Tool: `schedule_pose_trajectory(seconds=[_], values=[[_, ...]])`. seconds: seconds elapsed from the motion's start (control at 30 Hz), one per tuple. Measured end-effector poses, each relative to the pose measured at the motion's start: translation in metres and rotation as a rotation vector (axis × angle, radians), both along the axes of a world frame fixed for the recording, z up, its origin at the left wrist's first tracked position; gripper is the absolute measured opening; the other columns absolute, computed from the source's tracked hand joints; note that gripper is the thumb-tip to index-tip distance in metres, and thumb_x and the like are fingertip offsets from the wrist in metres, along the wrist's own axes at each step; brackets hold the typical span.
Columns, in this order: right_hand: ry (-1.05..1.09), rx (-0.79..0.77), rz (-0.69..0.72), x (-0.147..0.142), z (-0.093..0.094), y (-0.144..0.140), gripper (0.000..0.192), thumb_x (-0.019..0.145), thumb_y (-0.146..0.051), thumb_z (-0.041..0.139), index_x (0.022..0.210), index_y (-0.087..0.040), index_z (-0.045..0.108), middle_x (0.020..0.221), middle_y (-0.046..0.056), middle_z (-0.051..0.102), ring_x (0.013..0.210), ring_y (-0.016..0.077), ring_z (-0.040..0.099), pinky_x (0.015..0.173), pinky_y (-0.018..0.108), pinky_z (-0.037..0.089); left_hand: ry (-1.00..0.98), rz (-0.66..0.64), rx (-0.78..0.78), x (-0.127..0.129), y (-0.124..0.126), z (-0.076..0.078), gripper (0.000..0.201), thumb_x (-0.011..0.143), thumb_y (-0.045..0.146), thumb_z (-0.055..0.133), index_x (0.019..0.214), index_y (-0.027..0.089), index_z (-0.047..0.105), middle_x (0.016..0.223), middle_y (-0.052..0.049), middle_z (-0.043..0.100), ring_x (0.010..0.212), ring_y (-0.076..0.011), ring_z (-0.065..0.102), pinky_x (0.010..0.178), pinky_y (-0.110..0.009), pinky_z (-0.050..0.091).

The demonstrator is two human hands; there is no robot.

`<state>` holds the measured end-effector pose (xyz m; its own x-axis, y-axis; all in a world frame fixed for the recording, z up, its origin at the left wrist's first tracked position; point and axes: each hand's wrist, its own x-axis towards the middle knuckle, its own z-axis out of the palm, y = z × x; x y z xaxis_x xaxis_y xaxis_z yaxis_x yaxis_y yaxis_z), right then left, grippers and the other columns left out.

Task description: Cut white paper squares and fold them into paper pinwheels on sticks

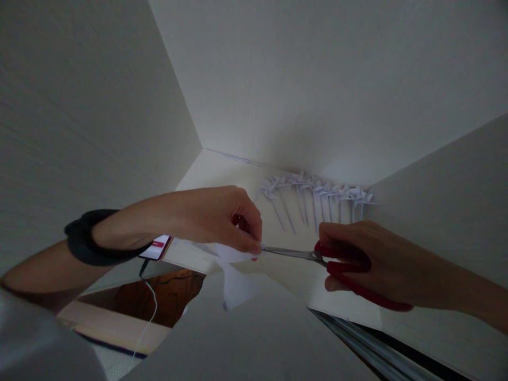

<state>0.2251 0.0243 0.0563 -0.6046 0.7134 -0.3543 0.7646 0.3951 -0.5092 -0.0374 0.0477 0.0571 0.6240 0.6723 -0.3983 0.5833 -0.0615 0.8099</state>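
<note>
My left hand [222, 219], with a dark band [89, 235] on its wrist, pinches a folded piece of white paper [238, 280] between thumb and fingers. The paper hangs below the fingertips in pointed flaps. My right hand [369, 262] is closed around the red handles of a pair of scissors [331, 259]. The blades point left and their tips reach the paper at my left fingertips. Whether the blades are cutting into it cannot be made out. Behind both hands lies a row of folded white paper shapes [317, 188] with thin stems.
White walls enclose the white surface [222, 177] on three sides. Thin white strips [238, 157] lie along the back edge. A lit phone [156, 247] with a cable [153, 299] lies beneath my left forearm. Grey metal rails [357, 338] show at the lower right.
</note>
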Motion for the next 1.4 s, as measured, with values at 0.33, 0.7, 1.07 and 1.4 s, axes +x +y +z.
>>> schedule_pose_trajectory(seconds=[0.33, 0.7, 1.07, 1.4], values=[[0.001, -0.012, 0.025, 0.003, -0.004, 0.001, 0.037, 0.069, -0.047, 0.076, 0.064, -0.022, 0.05, 0.057, -0.005, 0.056, 0.053, 0.0117, 0.05, 0.048, 0.022, 0.032, -0.035, 0.034, -0.091, 0.001, 0.0, 0.001, 0.009, 0.064, 0.024, 0.07, 0.057, 0.025, 0.074, 0.05, 0.003, 0.06, 0.041, -0.0098, 0.049, 0.034, -0.018, 0.027], [0.047, -0.142, 0.021, 0.007, -0.008, -0.001, 0.036, 0.071, -0.045, 0.074, 0.064, -0.021, 0.049, 0.054, -0.007, 0.05, 0.048, 0.0082, 0.041, 0.045, 0.019, 0.029, 0.02, -0.079, -0.036, 0.002, -0.001, -0.002, 0.011, 0.068, 0.031, 0.068, 0.061, 0.025, 0.074, 0.057, 0.002, 0.063, 0.046, -0.0109, 0.051, 0.038, -0.019, 0.03], [0.036, -0.159, -0.09, 0.029, -0.021, -0.01, 0.036, 0.072, -0.046, 0.072, 0.065, -0.022, 0.046, 0.055, -0.006, 0.048, 0.049, 0.0099, 0.042, 0.046, 0.021, 0.031, -0.014, 0.009, -0.127, -0.001, 0.006, -0.001, 0.012, 0.067, 0.028, 0.07, 0.055, 0.024, 0.074, 0.049, 0.002, 0.06, 0.039, -0.0106, 0.048, 0.035, -0.019, 0.029], [-0.056, -0.458, -0.183, 0.009, -0.028, -0.053, 0.036, 0.073, -0.053, 0.069, 0.078, -0.023, 0.05, 0.075, -0.001, 0.058, 0.064, 0.0155, 0.052, 0.055, 0.024, 0.037, -0.038, 0.238, -0.212, -0.001, 0.015, -0.02, 0.011, 0.061, 0.032, 0.077, 0.063, 0.021, 0.076, 0.053, -0.002, 0.063, 0.039, -0.0144, 0.055, 0.035, -0.021, 0.036]])
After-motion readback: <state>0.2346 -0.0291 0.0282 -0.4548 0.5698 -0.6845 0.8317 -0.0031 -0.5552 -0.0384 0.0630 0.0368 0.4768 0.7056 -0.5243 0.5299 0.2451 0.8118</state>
